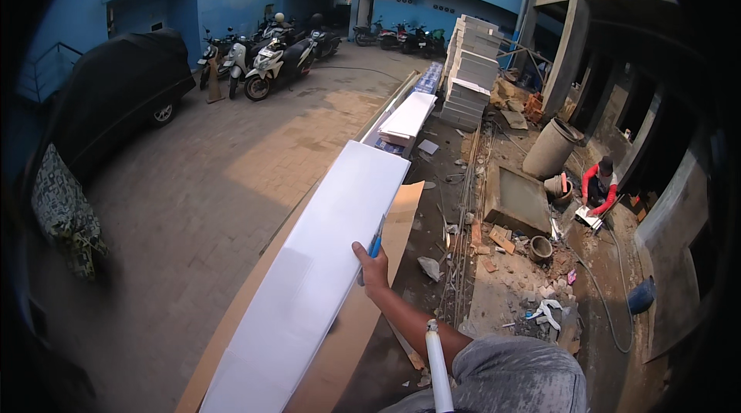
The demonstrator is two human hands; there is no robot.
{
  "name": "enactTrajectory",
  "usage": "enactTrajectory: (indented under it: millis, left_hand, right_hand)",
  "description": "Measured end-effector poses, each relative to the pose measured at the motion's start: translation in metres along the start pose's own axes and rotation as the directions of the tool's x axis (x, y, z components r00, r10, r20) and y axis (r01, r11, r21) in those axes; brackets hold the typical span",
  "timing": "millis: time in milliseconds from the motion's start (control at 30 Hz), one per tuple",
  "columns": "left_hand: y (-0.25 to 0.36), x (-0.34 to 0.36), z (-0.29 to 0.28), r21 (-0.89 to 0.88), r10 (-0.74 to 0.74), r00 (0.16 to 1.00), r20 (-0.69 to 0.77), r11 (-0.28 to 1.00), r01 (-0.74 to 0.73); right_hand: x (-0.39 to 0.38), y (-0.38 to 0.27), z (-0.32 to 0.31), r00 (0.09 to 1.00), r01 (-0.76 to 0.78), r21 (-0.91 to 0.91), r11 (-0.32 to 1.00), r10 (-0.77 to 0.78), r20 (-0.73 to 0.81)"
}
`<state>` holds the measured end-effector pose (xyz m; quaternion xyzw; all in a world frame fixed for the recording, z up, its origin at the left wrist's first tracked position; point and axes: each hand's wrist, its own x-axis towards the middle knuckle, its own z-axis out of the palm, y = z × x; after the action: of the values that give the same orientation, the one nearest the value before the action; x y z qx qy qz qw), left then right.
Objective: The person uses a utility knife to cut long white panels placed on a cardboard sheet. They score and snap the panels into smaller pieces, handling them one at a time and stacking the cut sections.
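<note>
A long white panel (309, 258) lies lengthwise in front of me over a sheet of brown cardboard (405, 216). My right hand (374, 270) is at the panel's right edge, its thumb on the white surface and its fingers closed round a slim blue tool (375, 245). The tool's thin tip points away from me; whether it is a cutter knife or a pen I cannot tell. My left hand does not show. A white stick (438, 367) that looks like a cigarette, with a greyish tip, rises from the lower edge beside my sleeve.
Beyond the panel lie more white panels (409, 116) and a tall stack of pale blocks (472, 66). Rubble, a concrete cylinder (550, 147) and a shallow trough (517, 201) occupy the right, where another person (600, 185) crouches. Motorcycles (282, 62) and a covered car (123, 81) stand left.
</note>
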<state>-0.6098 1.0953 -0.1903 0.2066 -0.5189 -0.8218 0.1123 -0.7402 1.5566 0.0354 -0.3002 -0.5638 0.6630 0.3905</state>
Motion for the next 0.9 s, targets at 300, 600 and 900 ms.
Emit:
enactTrajectory:
  millis: [300, 600, 900]
  left_hand:
    - [0.196, -0.068, 0.014, -0.531, -0.210, 0.978, 0.017, 0.827, 0.187]
    - [0.120, -0.051, -0.012, -0.634, -0.426, 0.879, 0.213, 0.624, 0.456]
    - [-0.036, -0.018, 0.004, -0.573, -0.683, 0.700, 0.209, 0.495, 0.653]
  right_hand:
    - [-0.043, 0.131, -0.019, 0.788, -0.615, 0.145, 0.775, 0.612, 0.067]
    - [-0.010, -0.069, 0.001, 0.990, 0.072, 0.208, 0.976, -0.095, 0.101]
    - [-0.114, -0.305, 0.027, 0.567, 0.818, -0.257, 0.514, -0.795, 0.214]
